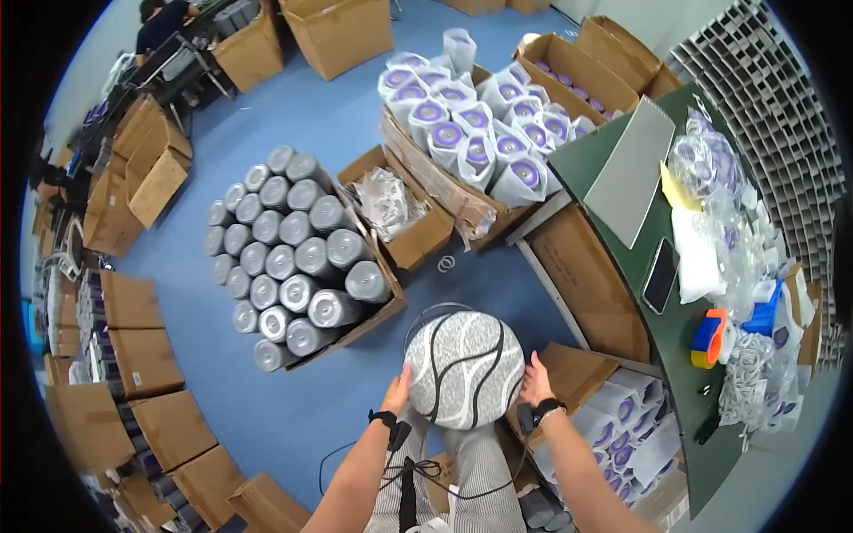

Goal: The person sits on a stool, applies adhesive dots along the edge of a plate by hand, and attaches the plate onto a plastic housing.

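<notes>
Holds the round grey cushion (466,369) over the striped trousers (489,484) between left grip (397,392) and right grip (536,382), closed at opposite edges presumably for balance, near grey cylinders (281,261) apparently packed upright to save room.

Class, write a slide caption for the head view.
Left hand and right hand holding a round wavy-patterned pad, grey cylinders beyond.

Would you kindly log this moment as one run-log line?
Object: round patterned cushion | left hand: at its left rim | right hand: at its right rim | ahead-left: grey cylinders | right: green table
</notes>
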Demonstrator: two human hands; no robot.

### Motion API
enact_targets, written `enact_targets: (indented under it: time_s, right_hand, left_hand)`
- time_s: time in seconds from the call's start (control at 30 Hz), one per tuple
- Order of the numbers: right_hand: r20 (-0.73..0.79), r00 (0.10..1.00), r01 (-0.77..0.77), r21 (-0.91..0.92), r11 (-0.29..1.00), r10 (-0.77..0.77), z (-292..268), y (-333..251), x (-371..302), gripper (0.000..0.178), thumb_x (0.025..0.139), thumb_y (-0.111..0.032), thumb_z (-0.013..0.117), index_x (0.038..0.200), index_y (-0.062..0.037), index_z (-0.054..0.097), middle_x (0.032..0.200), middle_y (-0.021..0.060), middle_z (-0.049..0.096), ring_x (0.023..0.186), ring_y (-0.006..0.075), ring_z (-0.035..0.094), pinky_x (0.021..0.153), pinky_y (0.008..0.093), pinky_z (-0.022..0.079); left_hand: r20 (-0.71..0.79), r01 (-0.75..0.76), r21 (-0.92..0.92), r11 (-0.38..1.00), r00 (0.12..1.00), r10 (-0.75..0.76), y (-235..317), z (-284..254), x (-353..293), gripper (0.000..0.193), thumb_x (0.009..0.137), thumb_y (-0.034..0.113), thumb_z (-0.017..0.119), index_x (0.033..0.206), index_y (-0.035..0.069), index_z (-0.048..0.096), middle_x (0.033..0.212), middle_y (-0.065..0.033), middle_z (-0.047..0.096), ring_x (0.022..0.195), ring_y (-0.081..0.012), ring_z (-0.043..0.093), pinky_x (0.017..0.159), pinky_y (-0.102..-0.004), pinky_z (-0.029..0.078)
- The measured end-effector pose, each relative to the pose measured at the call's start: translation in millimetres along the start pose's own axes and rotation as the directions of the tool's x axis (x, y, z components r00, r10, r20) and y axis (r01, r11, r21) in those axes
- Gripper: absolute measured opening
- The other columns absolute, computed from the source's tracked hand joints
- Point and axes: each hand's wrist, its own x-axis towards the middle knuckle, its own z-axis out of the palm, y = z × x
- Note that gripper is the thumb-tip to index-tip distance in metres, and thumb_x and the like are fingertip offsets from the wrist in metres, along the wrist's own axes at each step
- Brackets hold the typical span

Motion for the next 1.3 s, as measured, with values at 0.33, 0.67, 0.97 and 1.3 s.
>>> enact_targets:
  time_s: [0.33,0.67,0.97,1.3]
  right_hand:
    - [-0.019,0.97,0.14,-0.769,0.624,-0.241,88.5,93.0,-124.8,0.066,0.084,-0.044,0.048,0.117,0.0123,0.054,0.118,0.0195,0.06,0.109,0.0305,0.057,0.092,0.0369,0.042]
    - [-0.07,0.983,0.103,-0.548,0.83,-0.168,188.3,190.4,-99.6,0.039,0.079,-0.028,0.06,0.092,0.0086,0.065,0.088,0.0187,0.066,0.08,0.0292,0.062,0.072,0.0413,0.047]
    - [0.321,0.928,0.373,-0.768,0.52,-0.191,352.3,295.4,-148.0,0.04,0.077,-0.034,0.06,0.085,0.0041,0.067,0.086,0.0185,0.068,0.085,0.03,0.063,0.077,0.041,0.045]
    - [0.529,0.848,0.447,-0.742,0.5,0.028,511.2,311.6,-193.0,0.043,0.084,-0.032,0.053,0.09,0.0091,0.064,0.085,0.0155,0.066,0.078,0.0238,0.062,0.073,0.0375,0.046]
  left_hand:
    - [-0.338,-0.046,0.064,0.997,0.939,0.065,-217.9,-75.0,-148.6,0.077,0.092,0.062,0.025,0.12,-0.004,0.053,0.097,-0.022,0.067,0.081,-0.0343,0.065,0.076,-0.043,0.051]
    - [-0.285,-0.129,-0.723,0.679,0.951,-0.122,-291.5,-100.0,-283.5,0.064,0.087,0.053,0.051,0.129,0.004,0.049,0.115,-0.0183,0.06,0.102,-0.0278,0.06,0.087,-0.0444,0.049]
    - [-0.269,-0.201,-0.931,0.305,0.943,-0.198,-429.3,-147.2,-302.2,0.044,0.088,0.033,0.049,0.119,0.002,0.055,0.109,-0.0168,0.062,0.099,-0.0276,0.059,0.079,-0.0468,0.051]
    - [-0.259,-0.258,-0.959,0.116,0.966,0.005,-452.1,-237.9,-267.5,0.057,0.09,0.047,0.038,0.128,0.008,0.051,0.127,-0.0136,0.054,0.113,-0.0342,0.053,0.09,-0.05,0.046]
